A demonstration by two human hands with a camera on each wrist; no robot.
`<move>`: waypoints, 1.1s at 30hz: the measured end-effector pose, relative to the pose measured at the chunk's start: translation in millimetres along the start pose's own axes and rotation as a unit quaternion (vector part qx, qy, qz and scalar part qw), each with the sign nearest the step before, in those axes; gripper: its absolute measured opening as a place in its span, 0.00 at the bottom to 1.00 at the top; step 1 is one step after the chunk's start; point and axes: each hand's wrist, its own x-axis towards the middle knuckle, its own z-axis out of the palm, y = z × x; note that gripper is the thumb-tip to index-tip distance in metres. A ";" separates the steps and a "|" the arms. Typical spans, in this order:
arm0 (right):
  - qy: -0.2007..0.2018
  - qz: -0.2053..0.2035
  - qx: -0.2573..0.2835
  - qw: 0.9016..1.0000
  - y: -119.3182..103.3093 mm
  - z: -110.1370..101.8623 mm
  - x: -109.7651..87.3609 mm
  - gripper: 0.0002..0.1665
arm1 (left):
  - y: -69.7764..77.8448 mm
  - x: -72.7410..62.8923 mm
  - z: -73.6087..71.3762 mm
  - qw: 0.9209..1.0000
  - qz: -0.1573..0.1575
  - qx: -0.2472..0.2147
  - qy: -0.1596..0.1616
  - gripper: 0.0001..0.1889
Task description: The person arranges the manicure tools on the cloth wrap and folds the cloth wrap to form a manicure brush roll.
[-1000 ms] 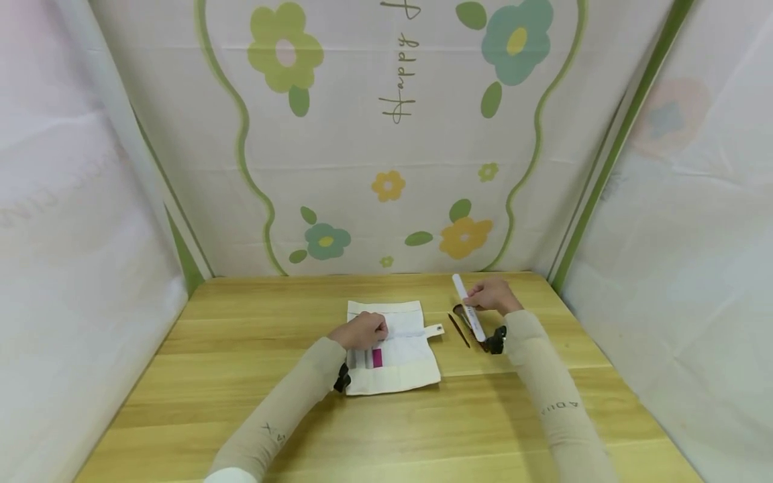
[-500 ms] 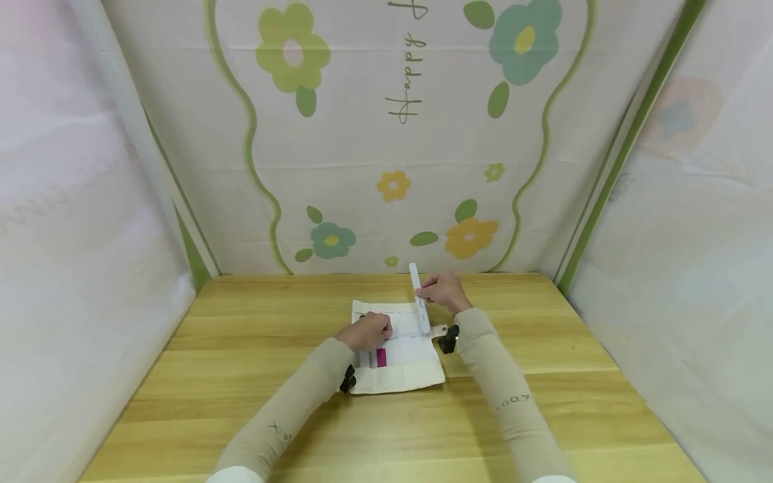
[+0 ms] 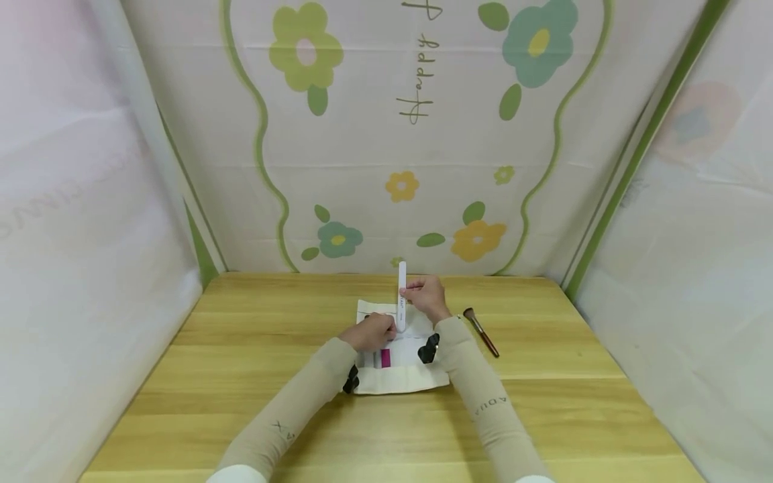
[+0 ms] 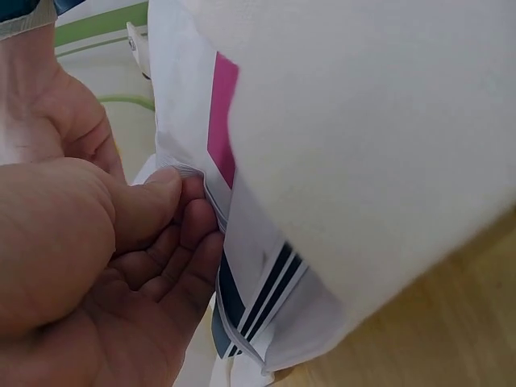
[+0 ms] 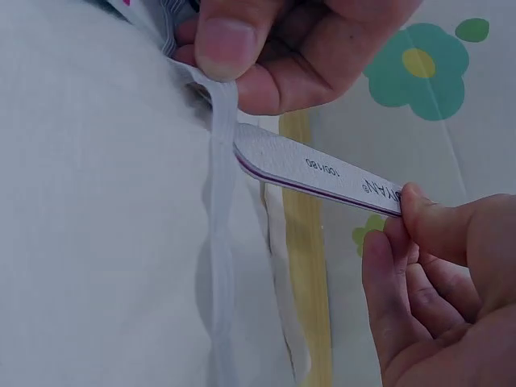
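A white cloth roll-up pouch [image 3: 401,382] lies unfolded on the table. My left hand [image 3: 370,331] pinches its elastic band [image 5: 222,193] between thumb and fingers, lifting the edge. In my right hand [image 3: 427,298] is a white nail file [image 5: 314,168], pinched by thumb and fingers and held upright in the head view. The lower end of the file meets the lifted band and is partly hidden by it in the right wrist view. Near my left fingers, a magenta patch [image 4: 222,121] and dark-striped flat pieces [image 4: 274,278] show in the pouch.
A makeup brush [image 3: 486,337] with a dark reddish handle lies on the wooden table [image 3: 253,349] to the right of the pouch. A flower-printed curtain [image 3: 362,147] hangs at the table's far edge, with cloth walls on both sides.
My right hand has carried the nail file leftward from beside the brush to over the pouch at my left fingers. My left hand still pinches the band. The brush is uncovered now.
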 end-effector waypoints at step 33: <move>-0.181 0.108 -0.075 0.975 18.2 -7.6 -18.3 0.04 | 0.7 0.4 1.4 0.999 0.008 -0.032 0.000 0.07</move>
